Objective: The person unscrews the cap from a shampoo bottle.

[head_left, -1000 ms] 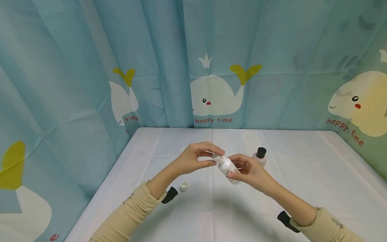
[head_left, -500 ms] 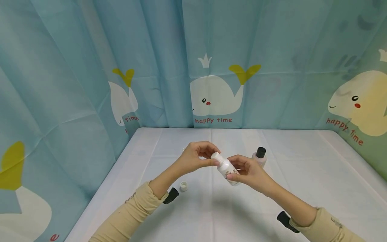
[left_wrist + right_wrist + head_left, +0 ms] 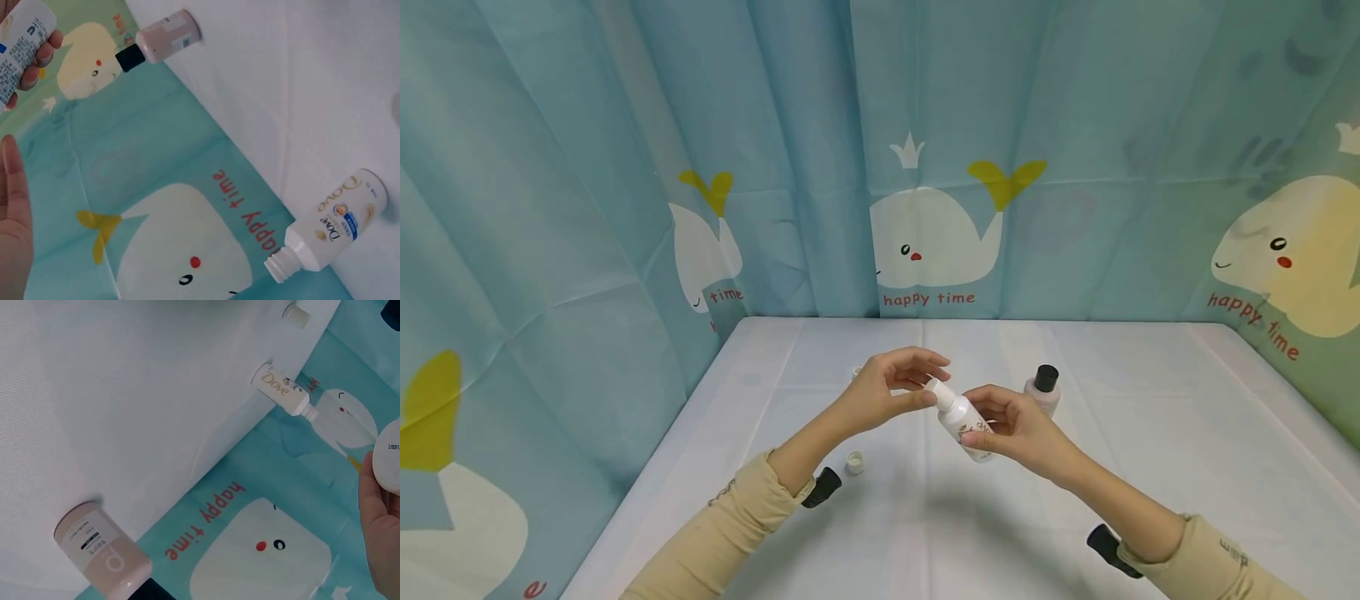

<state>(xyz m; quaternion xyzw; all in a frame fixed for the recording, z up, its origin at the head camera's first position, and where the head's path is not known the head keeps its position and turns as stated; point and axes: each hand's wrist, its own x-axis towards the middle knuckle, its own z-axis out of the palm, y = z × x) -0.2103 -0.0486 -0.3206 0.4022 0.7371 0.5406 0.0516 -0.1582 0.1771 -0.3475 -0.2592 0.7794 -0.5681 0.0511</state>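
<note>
Tilted over the table is a small white bottle [image 3: 964, 421] with printed letters and a white top at its upper left end. My right hand [image 3: 1018, 429] grips its body, thumb in front and fingers behind. At the white top [image 3: 940, 392], my left hand [image 3: 883, 392] has its thumb touching or very close, while its fingers reach out above, apart from the top. Only part of the left hand [image 3: 12, 219] shows in the left wrist view. In the right wrist view the base of the held bottle [image 3: 389, 456] faces the camera.
A pinkish bottle with a black cap [image 3: 1045, 390] stands behind my right hand. An uncapped white Dove bottle [image 3: 337, 222] stands behind my left hand, mostly hidden in the head view. A loose white cap [image 3: 855, 462] lies on the white tablecloth [image 3: 880, 542]. A whale-print curtain [image 3: 797, 250] encloses the table.
My left fingers were around the bottle's white top; they have lifted off it and spread above. The right hand and the bottle have hardly moved.
</note>
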